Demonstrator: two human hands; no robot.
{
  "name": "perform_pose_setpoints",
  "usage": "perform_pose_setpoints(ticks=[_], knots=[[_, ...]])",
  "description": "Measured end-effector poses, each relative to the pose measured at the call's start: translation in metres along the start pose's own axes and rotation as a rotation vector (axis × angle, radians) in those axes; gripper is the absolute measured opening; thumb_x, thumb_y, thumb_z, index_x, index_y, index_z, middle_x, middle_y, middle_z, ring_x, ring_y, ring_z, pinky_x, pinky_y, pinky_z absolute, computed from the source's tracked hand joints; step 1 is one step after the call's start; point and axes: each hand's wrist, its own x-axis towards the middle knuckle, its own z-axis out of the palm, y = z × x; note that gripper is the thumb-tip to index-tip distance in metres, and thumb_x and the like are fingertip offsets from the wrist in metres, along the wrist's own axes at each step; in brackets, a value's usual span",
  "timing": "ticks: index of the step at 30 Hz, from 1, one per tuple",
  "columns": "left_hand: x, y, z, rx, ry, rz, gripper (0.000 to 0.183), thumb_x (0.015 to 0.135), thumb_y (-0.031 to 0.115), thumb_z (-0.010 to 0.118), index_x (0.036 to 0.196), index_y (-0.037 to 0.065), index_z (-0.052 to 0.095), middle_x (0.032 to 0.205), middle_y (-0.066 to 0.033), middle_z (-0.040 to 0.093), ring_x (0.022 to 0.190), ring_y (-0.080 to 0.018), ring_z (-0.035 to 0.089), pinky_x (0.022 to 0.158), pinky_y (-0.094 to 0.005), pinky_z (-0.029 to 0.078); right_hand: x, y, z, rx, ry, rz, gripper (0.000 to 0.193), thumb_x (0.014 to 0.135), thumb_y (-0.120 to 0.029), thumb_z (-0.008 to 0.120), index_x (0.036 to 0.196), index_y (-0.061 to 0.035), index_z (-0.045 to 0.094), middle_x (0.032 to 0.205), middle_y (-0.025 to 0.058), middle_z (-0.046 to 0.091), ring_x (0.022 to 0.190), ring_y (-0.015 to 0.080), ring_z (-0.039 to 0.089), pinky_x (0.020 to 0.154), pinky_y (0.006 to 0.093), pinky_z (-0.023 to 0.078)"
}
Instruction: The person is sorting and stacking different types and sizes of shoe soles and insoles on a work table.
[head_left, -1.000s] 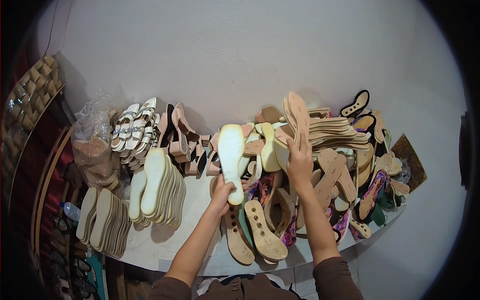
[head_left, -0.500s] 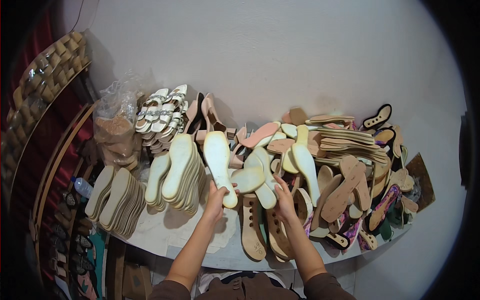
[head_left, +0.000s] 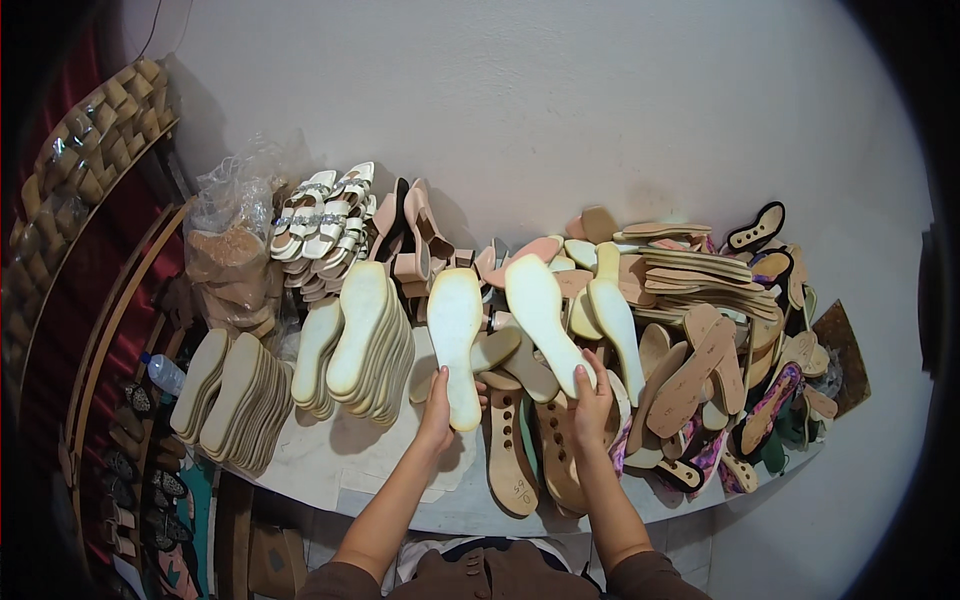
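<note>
My left hand (head_left: 437, 414) grips a white shoe insole (head_left: 455, 335) by its narrow heel end, thumb on the face and fingers behind. In my right hand (head_left: 592, 402) is a second insole (head_left: 540, 315), pale with a yellowish edge, held at its heel and tilted with the toe to the left. The two are raised side by side above the table, apart from each other. Below them lie loose greyish insoles (head_left: 529, 370) and tan soles with a row of dark holes (head_left: 508, 450).
Stacked insoles (head_left: 372, 340) and beige ones (head_left: 245, 405) stand on the left of the table. Behind them are white sandals (head_left: 325, 225) and a plastic bag (head_left: 232, 260). Piled soles (head_left: 690, 370) cover the right side. A water bottle (head_left: 163, 373) stands by the shelves at the left.
The left insole has moved slightly right and down. My right hand has lifted its insole clear of the pile, and it now shows whole beside the left one.
</note>
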Motion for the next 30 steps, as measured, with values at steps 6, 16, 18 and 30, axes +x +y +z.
perform_pose_setpoints(ticks=[6, 16, 18, 30], knots=[[0.005, -0.029, 0.000, 0.005, 0.000, 0.029, 0.051, 0.095, 0.043, 0.025, 0.119, 0.000, 0.039, 0.103, -0.0120, 0.055, 0.090, -0.0190, 0.056, 0.081, -0.0313, 0.046, -0.045, 0.031, 0.026, -0.138, -0.119, 0.178, 0.034, 0.088, -0.007, 0.049, 0.121, 0.0014, 0.043, 0.111, 0.0092, 0.053, 0.096, 0.0133, 0.053, 0.082, 0.0244, 0.043], [-0.010, -0.029, 0.007, 0.135, 0.065, 0.086, 0.044, 0.096, 0.037, 0.029, 0.123, 0.003, 0.037, 0.112, -0.0088, 0.049, 0.102, -0.0144, 0.048, 0.088, -0.0269, 0.038, -0.050, 0.061, 0.018, -0.574, -0.504, -0.029, 0.038, 0.085, 0.000, 0.042, 0.124, 0.0019, 0.045, 0.129, 0.0119, 0.042, 0.119, 0.0194, 0.039, 0.099, 0.0277, 0.029], [-0.012, -0.028, 0.008, 0.127, 0.020, 0.057, 0.042, 0.096, 0.035, 0.030, 0.126, 0.005, 0.035, 0.113, -0.0082, 0.049, 0.101, -0.0140, 0.049, 0.086, -0.0265, 0.041, -0.049, 0.060, 0.019, -0.619, -0.536, -0.072, 0.039, 0.084, 0.001, 0.042, 0.123, 0.0011, 0.046, 0.129, 0.0123, 0.042, 0.119, 0.0199, 0.039, 0.099, 0.0278, 0.029], [-0.009, -0.022, -0.001, -0.053, 0.015, -0.103, 0.040, 0.093, 0.026, 0.041, 0.126, 0.008, 0.027, 0.102, -0.0105, 0.052, 0.093, -0.0186, 0.055, 0.077, -0.0344, 0.049, 0.001, 0.005, 0.021, -1.766, -0.444, -0.790, 0.041, 0.071, -0.010, 0.061, 0.111, -0.0043, 0.055, 0.115, 0.0168, 0.048, 0.103, 0.0329, 0.047, 0.086, 0.0383, 0.041]])
